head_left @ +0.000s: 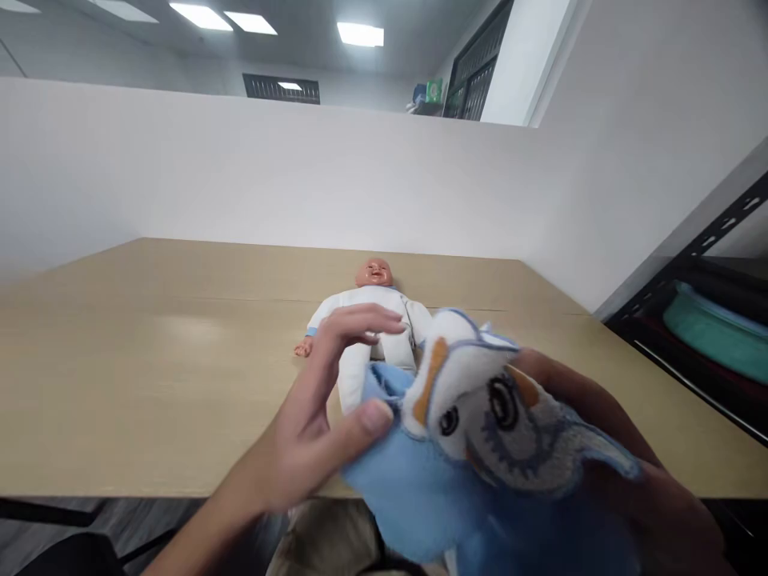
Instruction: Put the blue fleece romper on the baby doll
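Blue cloth (414, 480) is hanging in the right grip (666, 504) while the left grip (303, 444), unclenched, is arching by the cloth's edge, where pinching evenly should limit twisting.

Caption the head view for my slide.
Right hand holds blue cloth with animal face, left hand open, doll lying on table beyond.

No text can be read — the mark on the distant green package (434, 90) is too small to make out.
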Demonstrator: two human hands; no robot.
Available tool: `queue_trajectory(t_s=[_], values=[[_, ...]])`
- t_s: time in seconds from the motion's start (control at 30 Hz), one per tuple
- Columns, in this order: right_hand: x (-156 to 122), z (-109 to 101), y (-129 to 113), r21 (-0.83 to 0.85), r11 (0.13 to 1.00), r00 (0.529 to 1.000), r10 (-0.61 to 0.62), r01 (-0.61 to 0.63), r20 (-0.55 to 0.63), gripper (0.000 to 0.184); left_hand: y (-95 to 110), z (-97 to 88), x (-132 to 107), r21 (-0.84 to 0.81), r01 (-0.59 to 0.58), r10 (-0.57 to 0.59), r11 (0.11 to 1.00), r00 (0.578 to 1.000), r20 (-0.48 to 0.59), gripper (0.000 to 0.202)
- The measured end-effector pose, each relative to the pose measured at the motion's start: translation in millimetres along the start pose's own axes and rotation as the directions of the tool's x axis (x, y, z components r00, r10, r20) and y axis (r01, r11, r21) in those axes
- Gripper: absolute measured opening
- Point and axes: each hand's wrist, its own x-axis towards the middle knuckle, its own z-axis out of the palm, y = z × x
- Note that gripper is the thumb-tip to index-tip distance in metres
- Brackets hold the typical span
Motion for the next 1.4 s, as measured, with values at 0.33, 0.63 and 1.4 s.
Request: queue_trajectory(t_s=[0.33, 0.63, 1.4], values=[[80.3, -28.0, 8.5, -0.162, 0.986, 0.989, 0.052, -0.029, 0.14, 0.019, -24.5, -34.4, 90.7, -0.108, -0.083, 0.098, 0.991, 0.985, 0.14, 0.032], [142.0, -31.7, 48.5, -0.078, 0.995, 0.997, -0.051, 0.055, 0.06, 0.048, -29.0, -37.4, 133.1, 0.039, -0.132, 0.131, 0.99, 0.991, 0.028, 0.027], [160.6, -50.2, 82.5, 0.053, 0.995, 0.996, -0.082, 0.084, -0.043, 0.014, -51.3, -69.5, 155.6, 0.253, -0.029, 0.0, 0.967, 0.994, 0.113, 0.037]])
